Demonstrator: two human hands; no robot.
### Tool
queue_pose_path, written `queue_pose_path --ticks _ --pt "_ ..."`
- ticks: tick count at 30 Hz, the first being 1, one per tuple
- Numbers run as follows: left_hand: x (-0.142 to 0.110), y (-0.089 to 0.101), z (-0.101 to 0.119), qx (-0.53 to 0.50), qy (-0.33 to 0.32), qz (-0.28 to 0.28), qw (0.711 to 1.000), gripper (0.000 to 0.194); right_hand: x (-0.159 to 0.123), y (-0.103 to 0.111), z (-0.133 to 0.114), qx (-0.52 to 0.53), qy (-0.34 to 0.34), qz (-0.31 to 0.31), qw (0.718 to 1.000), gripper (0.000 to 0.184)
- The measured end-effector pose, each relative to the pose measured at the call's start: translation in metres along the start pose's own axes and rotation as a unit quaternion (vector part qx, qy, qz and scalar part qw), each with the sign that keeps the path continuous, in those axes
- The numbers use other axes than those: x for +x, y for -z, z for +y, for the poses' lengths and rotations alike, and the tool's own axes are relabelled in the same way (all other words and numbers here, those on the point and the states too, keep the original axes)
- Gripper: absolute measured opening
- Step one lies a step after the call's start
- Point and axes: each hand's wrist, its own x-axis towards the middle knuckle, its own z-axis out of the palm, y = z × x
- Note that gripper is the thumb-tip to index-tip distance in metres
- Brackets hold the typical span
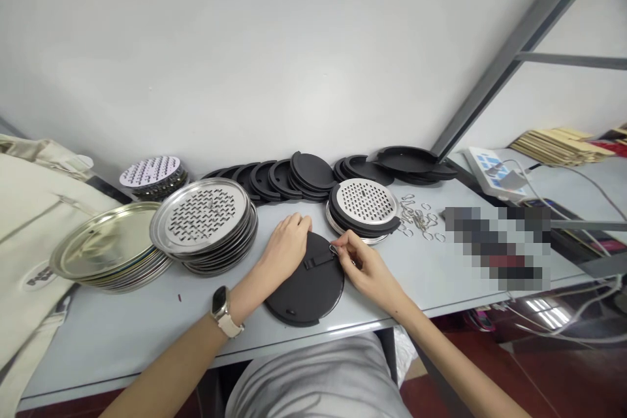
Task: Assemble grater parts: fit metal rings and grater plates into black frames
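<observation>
The left hand [289,245] lies open, palm down, on the upper edge of a round matte-black disc [306,287], which rests flat on the pale grey counter [137,326] between the forearms. The right hand [366,262] is closed to a pinch, its thumb and forefinger gripping a small silver metal ring [334,249] at the end of a narrow black strap [317,258] lying across the disc. A wristwatch with a cream band [221,304] is worn on the left wrist. Just beyond the right hand stands a stack of black rings topped by a perforated stainless-steel disc [365,201], with a loose scatter of small silver rings [416,217] to its right. Left of the hands, a stack of perforated round stainless-steel plates [200,217] touches a stack of plain round metal trays [102,241]. Farther back are a stack of white perforated discs [153,173] and a leaning row of black plastic rings [264,179]. A pixelated patch [497,248] obscures the items at the right of the counter, beyond which sits a white electronic device with blue panels [492,173].
</observation>
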Motion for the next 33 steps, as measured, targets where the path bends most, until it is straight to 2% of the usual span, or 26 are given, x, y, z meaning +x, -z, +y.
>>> queue_pose_path --ticks 4,8,16,24,33 --pt "-0.0001 0.0002 0.0004 0.001 -0.001 0.0 1.0 0.023 -0.0018 0.0004 -0.0008 -0.004 -0.009 -0.012 1.0 0.008" --pt "-0.0002 0.0004 0.0003 0.002 0.002 -0.002 1.0 0.024 -0.0019 0.0002 -0.0005 0.006 -0.019 -0.004 1.0 0.015" --pt "-0.0009 0.0012 0.0006 -0.004 0.001 -0.004 1.0 0.024 -0.001 -0.0001 -0.001 0.001 -0.011 -0.009 1.0 0.017" --pt "-0.0005 0.0006 0.0003 -0.009 0.002 -0.002 1.0 0.023 0.0006 -0.0006 -0.0017 -0.004 -0.017 -0.003 1.0 0.011" --pt "-0.0012 0.0005 0.0011 -0.007 0.004 0.0 1.0 0.022 0.0014 -0.0008 -0.0023 -0.019 -0.035 0.012 0.999 0.018"
